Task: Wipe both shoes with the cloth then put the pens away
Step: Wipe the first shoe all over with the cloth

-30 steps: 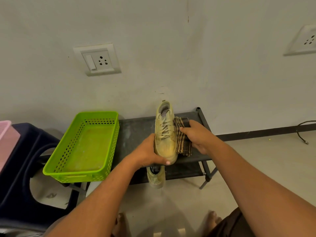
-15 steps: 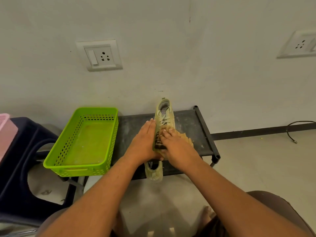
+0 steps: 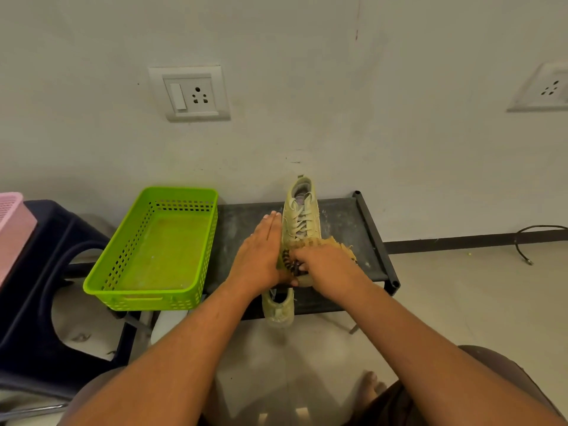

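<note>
Now on rack: a pale shoe lies along the top shelf of the black rack. Its heel is toward the wall and its toe is at the rack's front edge, laces up.
Left hand: released and flat, with straight fingers laid against the shoe's left side over the rack top. The thumb tip shows at the toe.
Right hand: fingers are curled down, grasping the cloth and pressing it onto the shoe's forefoot.
Cloth: yellowish with a dark checked part, bunched under the right hand. A frayed edge sticks out to the right over the rack top.
Second shoe: on the rack's lower shelf, with its toe poking out past the front edge, under the first shoe's toe.
Basket: green and perforated, at the rack's left end, near the left hand but apart from it.
Stool: dark blue, left of the rack beyond the basket. A pink crate sits on its far left.
Socket: on the wall above the rack's left end.
Cable: black, on the floor well right of the rack.
Foot: bare, on the floor in front of the rack.
</note>
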